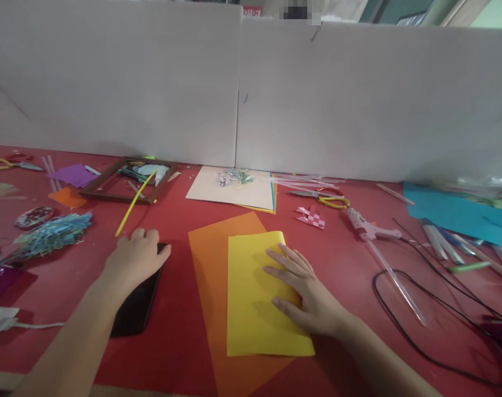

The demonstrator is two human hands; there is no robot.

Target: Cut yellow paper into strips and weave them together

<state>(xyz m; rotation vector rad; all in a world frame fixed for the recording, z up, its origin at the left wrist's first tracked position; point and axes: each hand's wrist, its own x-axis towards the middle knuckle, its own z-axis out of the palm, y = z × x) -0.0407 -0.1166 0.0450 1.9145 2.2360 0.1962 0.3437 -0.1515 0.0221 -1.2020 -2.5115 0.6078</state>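
Observation:
My left hand (135, 255) lies over the upper end of a black smartphone (137, 306) on the red table. Its fingers are bent down across the phone, and the thumb rests at the right edge; the fingertips are hidden. Just beyond the knuckles is the end of a thin yellow strip (132, 212). My right hand (303, 289) is spread on a folded yellow sheet of paper (251, 309), pressing its right half, with nothing gripped. Beneath the yellow paper, an orange sheet (209, 275) sits at an angle and sticks out on the left.
A pink glue gun (370, 227) with a looping black cord (404, 336) lies right. Scissors (321, 197), a pink woven paper piece (311, 216) and a cream sheet (209, 190) lie behind. Left are a brown frame (110, 196) and blue shredded strips (54, 238). White panels (110, 82) stand behind.

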